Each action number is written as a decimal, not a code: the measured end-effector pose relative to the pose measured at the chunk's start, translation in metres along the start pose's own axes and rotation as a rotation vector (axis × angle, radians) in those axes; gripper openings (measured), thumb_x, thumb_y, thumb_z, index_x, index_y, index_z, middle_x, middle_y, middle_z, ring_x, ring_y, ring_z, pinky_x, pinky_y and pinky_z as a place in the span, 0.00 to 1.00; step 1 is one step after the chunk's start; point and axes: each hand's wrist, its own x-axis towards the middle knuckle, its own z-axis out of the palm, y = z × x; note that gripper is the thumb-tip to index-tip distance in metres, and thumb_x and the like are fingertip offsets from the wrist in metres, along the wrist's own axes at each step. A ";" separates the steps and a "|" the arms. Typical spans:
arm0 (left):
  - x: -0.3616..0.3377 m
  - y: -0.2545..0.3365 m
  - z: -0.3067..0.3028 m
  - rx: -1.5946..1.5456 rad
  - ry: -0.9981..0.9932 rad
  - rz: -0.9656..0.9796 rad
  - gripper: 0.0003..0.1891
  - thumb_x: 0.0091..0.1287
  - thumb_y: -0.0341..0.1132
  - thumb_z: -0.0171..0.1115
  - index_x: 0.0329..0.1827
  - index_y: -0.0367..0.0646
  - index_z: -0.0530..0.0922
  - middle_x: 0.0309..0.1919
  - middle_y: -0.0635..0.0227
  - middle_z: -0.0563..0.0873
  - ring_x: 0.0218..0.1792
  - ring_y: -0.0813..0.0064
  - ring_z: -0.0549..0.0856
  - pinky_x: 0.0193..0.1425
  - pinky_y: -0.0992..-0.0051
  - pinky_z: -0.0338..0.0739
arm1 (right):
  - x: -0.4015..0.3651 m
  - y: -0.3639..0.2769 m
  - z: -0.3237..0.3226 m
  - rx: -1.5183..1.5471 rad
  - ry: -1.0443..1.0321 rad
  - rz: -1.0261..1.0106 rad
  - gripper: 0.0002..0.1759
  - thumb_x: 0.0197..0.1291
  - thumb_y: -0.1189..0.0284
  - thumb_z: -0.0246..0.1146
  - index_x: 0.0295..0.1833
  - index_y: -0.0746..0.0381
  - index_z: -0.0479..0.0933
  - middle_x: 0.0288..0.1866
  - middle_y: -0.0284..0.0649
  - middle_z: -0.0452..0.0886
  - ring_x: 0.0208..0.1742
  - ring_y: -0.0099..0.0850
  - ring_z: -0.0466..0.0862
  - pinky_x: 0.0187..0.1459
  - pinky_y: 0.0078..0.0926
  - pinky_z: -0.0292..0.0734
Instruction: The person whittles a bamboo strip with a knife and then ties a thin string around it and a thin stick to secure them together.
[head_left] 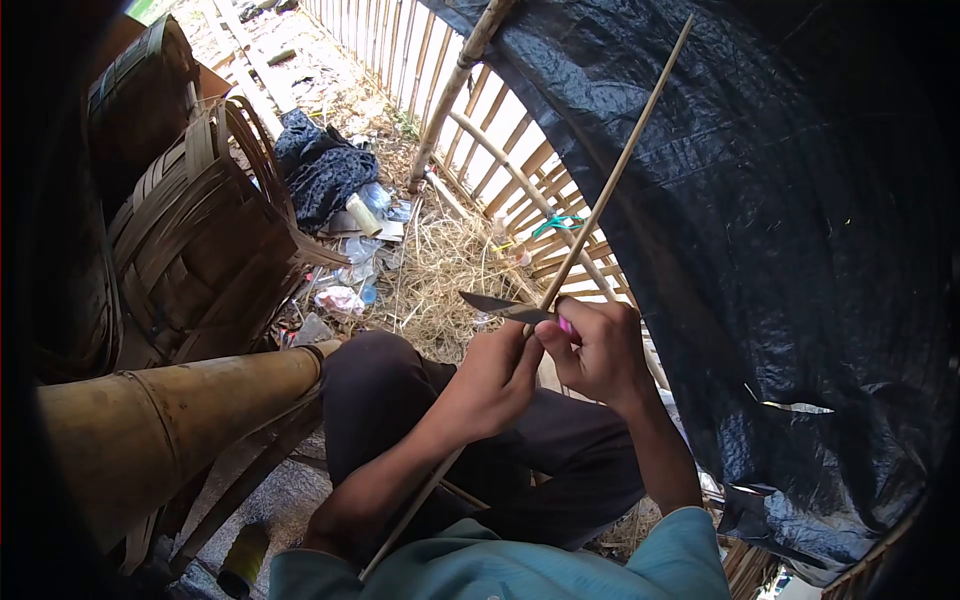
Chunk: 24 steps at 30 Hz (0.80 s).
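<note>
A long thin bamboo strip (622, 163) runs diagonally from the upper right, between my hands and down past my left forearm. My left hand (492, 380) is closed around it at mid-length. In my right hand (597, 350) is a knife (505, 307) with a pink handle, its fingers wrapped round the handle. The blade points left and lies across the strip, just above my left fingers. Both hands are close together over my lap, thumbs nearly touching. Where exactly the edge meets the strip is too small to tell.
Woven baskets (200, 220) stand at the left above a thick bamboo pole (180, 410). Ahead are dry shavings (445, 275), plastic litter and a dark cloth (320, 170). A slatted bamboo fence and a black tarp (780, 230) border the right.
</note>
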 end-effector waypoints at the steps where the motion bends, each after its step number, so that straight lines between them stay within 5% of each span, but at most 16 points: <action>1: 0.000 -0.002 0.000 -0.008 0.003 0.074 0.06 0.68 0.27 0.48 0.39 0.32 0.72 0.20 0.54 0.76 0.21 0.66 0.76 0.29 0.67 0.69 | -0.001 -0.001 0.001 -0.015 -0.017 -0.010 0.28 0.62 0.49 0.58 0.20 0.61 0.71 0.12 0.42 0.71 0.16 0.42 0.78 0.19 0.35 0.70; 3: 0.001 -0.009 0.002 -0.025 0.009 0.222 0.06 0.66 0.24 0.47 0.39 0.32 0.73 0.23 0.56 0.76 0.25 0.68 0.77 0.33 0.68 0.70 | -0.004 -0.001 0.010 0.011 0.017 -0.056 0.29 0.62 0.48 0.57 0.20 0.61 0.71 0.12 0.42 0.71 0.16 0.42 0.78 0.19 0.35 0.71; 6: 0.006 -0.016 0.012 0.124 0.161 0.348 0.06 0.61 0.22 0.47 0.36 0.30 0.73 0.25 0.53 0.79 0.29 0.54 0.80 0.36 0.64 0.73 | -0.006 -0.003 0.014 -0.015 0.014 -0.068 0.30 0.62 0.46 0.55 0.20 0.61 0.72 0.13 0.43 0.72 0.17 0.42 0.79 0.18 0.35 0.71; 12: 0.002 -0.019 0.007 0.258 0.026 0.191 0.06 0.62 0.28 0.51 0.35 0.33 0.73 0.28 0.43 0.79 0.33 0.40 0.78 0.36 0.52 0.71 | -0.008 -0.004 0.021 -0.056 0.061 -0.035 0.32 0.62 0.44 0.54 0.19 0.60 0.72 0.12 0.44 0.73 0.16 0.42 0.78 0.18 0.36 0.72; 18: 0.001 -0.013 0.010 0.284 0.171 0.088 0.07 0.64 0.28 0.50 0.42 0.33 0.68 0.28 0.37 0.77 0.33 0.38 0.78 0.36 0.50 0.70 | 0.004 0.010 0.026 -0.240 0.142 0.022 0.30 0.64 0.47 0.52 0.21 0.62 0.73 0.12 0.44 0.74 0.17 0.45 0.80 0.19 0.39 0.73; 20: -0.005 -0.017 0.016 0.332 0.077 0.026 0.07 0.66 0.27 0.49 0.42 0.33 0.65 0.27 0.35 0.77 0.33 0.37 0.78 0.35 0.49 0.70 | 0.026 0.026 -0.005 -0.232 0.184 0.251 0.28 0.66 0.50 0.51 0.24 0.63 0.76 0.14 0.45 0.77 0.20 0.46 0.81 0.22 0.41 0.75; 21: -0.004 -0.020 0.019 0.347 0.137 0.135 0.07 0.68 0.28 0.49 0.43 0.32 0.67 0.21 0.40 0.75 0.27 0.38 0.76 0.31 0.52 0.67 | 0.027 0.029 -0.009 -0.193 0.162 0.231 0.27 0.67 0.52 0.51 0.27 0.63 0.77 0.17 0.46 0.79 0.22 0.46 0.82 0.25 0.42 0.76; 24: 0.001 -0.019 0.016 0.379 0.123 0.019 0.07 0.69 0.29 0.49 0.43 0.32 0.68 0.21 0.40 0.76 0.27 0.38 0.76 0.31 0.52 0.67 | 0.020 0.042 0.006 -0.160 0.197 0.197 0.27 0.70 0.56 0.50 0.24 0.65 0.75 0.14 0.50 0.73 0.20 0.49 0.78 0.22 0.39 0.67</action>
